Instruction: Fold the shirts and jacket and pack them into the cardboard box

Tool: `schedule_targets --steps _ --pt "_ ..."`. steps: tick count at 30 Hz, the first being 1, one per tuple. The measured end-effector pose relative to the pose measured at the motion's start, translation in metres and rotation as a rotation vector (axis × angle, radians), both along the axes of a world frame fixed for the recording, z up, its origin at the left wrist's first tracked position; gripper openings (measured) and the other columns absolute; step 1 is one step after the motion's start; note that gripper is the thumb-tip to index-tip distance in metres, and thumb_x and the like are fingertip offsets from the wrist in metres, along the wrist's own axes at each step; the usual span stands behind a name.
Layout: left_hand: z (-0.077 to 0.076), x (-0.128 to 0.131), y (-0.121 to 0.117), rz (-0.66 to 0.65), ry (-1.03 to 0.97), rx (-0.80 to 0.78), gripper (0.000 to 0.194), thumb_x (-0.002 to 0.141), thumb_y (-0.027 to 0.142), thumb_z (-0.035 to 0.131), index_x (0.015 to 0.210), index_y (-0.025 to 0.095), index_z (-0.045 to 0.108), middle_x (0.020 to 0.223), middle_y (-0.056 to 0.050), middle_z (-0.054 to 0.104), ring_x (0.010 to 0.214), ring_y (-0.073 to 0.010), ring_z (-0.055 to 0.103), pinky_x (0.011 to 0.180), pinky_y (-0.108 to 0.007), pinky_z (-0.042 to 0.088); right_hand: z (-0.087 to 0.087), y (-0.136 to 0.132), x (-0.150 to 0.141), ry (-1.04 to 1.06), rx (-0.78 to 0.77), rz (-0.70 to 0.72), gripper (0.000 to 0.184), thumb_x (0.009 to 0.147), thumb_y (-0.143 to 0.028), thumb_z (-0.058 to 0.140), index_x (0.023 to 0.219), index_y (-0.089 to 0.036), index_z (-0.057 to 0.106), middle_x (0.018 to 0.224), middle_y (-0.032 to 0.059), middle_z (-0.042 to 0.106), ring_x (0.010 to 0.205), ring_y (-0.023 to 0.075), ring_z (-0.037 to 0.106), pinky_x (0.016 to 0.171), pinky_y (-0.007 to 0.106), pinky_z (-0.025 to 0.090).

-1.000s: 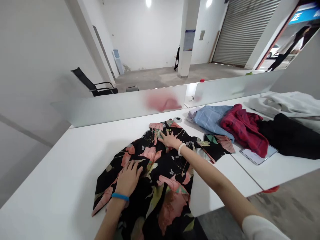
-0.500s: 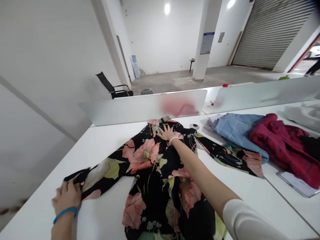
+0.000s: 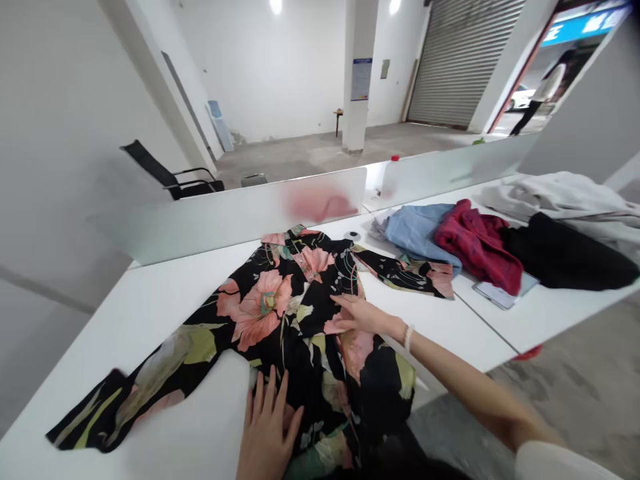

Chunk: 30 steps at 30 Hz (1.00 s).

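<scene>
A black floral-print garment of thin, drapey fabric lies spread flat on the white desk, its collar toward the far edge by the frosted divider panel and its hem hanging over the near edge. Its long axis runs from far edge to near edge, while the two sleeves reach sideways: one long sleeve stretches toward the desk's near left corner, the other toward the right, ending just beside the pile of clothes.

The left hand rests palm down on the lower part of the garment near the near edge, fingers straight and spread, gripping nothing. The right hand lies on the garment's right side around the waist, fingers extended and pointing left toward the centre line; it looks flat and open, though whether a fingertip pinches a fold cannot be told. The right-hand sleeve lies beyond the right hand, toward the far right, and that hand is the nearer one to it; the left sleeve is well apart from both hands, out to the left of the left hand.

No container is in view. On the adjoining desk to the right lie a light blue shirt, a crumpled red plaid garment, a black cloth and a pale grey cloth, heaped touching one another.
</scene>
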<state>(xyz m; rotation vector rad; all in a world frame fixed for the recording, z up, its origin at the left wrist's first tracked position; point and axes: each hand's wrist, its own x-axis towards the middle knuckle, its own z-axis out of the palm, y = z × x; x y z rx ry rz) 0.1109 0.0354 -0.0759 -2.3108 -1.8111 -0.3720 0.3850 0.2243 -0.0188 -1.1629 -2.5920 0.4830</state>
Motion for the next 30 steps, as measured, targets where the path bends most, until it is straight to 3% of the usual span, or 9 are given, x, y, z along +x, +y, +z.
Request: schedule_targets --steps 3,5,9,11,15,18,22,27,30 --pt "0.011 -0.002 -0.005 -0.048 0.018 -0.031 0.065 0.081 0.052 0.050 0.138 0.022 0.045 0.149 -0.010 0.035 0.140 -0.0368 0.017 0.104 -0.055 0.034 0.000 -0.041 0.026 0.107 0.056 -0.100 0.023 0.083 -0.012 0.053 0.103 -0.015 0.063 0.105 0.0120 0.060 0.102 0.0216 0.056 0.090 0.038 0.045" --pt "0.017 -0.001 -0.010 -0.069 0.035 -0.081 0.071 0.077 0.058 0.052 0.138 0.021 0.046 0.149 -0.011 0.034 0.140 -0.0377 0.019 0.105 -0.055 0.032 0.011 -0.059 0.034 0.201 0.108 -0.168 0.024 0.082 -0.005 0.046 0.095 -0.017 0.062 0.099 0.0090 0.059 0.095 0.0194 0.056 0.085 0.035 0.047" --pt "0.014 0.001 -0.030 0.021 0.059 -0.201 0.081 0.072 0.064 0.053 0.135 0.014 0.048 0.144 -0.016 0.041 0.133 -0.0382 0.035 0.104 -0.053 0.036 0.037 -0.097 0.043 0.364 0.162 -0.216 0.029 0.088 -0.010 0.039 0.108 -0.022 0.057 0.108 0.0086 0.057 0.101 0.0190 0.055 0.086 0.035 0.048" --pt "0.010 -0.006 -0.047 0.102 0.080 -0.227 0.075 0.073 0.061 0.053 0.134 0.016 0.051 0.143 -0.016 0.042 0.132 -0.0383 0.037 0.100 -0.054 0.040 0.037 -0.117 0.050 0.378 0.132 -0.220 0.032 0.092 -0.016 0.038 0.119 -0.024 0.053 0.117 0.0092 0.055 0.109 0.0195 0.055 0.091 0.037 0.048" --pt "0.012 -0.042 -0.085 0.158 0.207 -0.258 0.047 0.083 0.040 0.046 0.128 0.032 0.056 0.142 -0.010 0.046 0.131 -0.0388 0.038 0.091 -0.064 0.041 0.001 -0.146 0.069 0.278 0.076 -0.325 0.049 0.091 -0.031 0.046 0.139 -0.027 0.037 0.139 0.0119 0.043 0.128 0.0247 0.043 0.103 0.044 0.041" --pt "0.026 -0.067 -0.091 0.181 0.294 -0.289 0.046 0.083 0.026 0.040 0.124 0.036 0.058 0.141 -0.008 0.047 0.125 -0.0410 0.045 0.090 -0.069 0.036 -0.036 -0.157 0.075 0.237 0.116 -0.448 0.060 0.088 -0.034 0.051 0.143 -0.025 0.031 0.145 0.0149 0.034 0.135 0.0298 0.032 0.105 0.050 0.037" --pt "0.056 -0.050 -0.033 0.082 0.218 -0.244 0.042 0.083 0.023 0.041 0.118 0.026 0.064 0.137 -0.010 0.051 0.127 -0.0372 0.044 0.099 -0.063 0.034 -0.051 -0.158 0.063 0.337 0.167 -0.579 0.056 0.090 -0.022 0.043 0.144 -0.026 0.030 0.125 0.0139 0.050 0.116 0.0269 0.052 0.095 0.047 0.046" --pt "0.091 0.017 0.101 -0.050 -0.027 -0.202 0.036 0.093 0.029 0.039 0.122 0.018 0.057 0.128 -0.012 0.058 0.121 -0.0241 0.050 0.104 -0.048 0.036 -0.026 -0.150 0.056 0.402 0.120 -0.679 0.047 0.092 -0.021 0.032 0.138 -0.025 0.041 0.107 0.0113 0.051 0.076 0.0194 0.062 0.069 0.036 0.054" --pt "0.101 0.041 0.154 -0.071 -0.057 -0.159 0.037 0.089 0.035 0.053 0.121 0.017 0.054 0.125 -0.011 0.056 0.110 -0.0237 0.055 0.094 -0.047 0.045 -0.014 -0.153 0.070 0.370 0.145 -0.728 0.044 0.092 -0.023 0.031 0.134 -0.025 0.046 0.108 0.0123 0.051 0.068 0.0180 0.061 0.064 0.034 0.053"
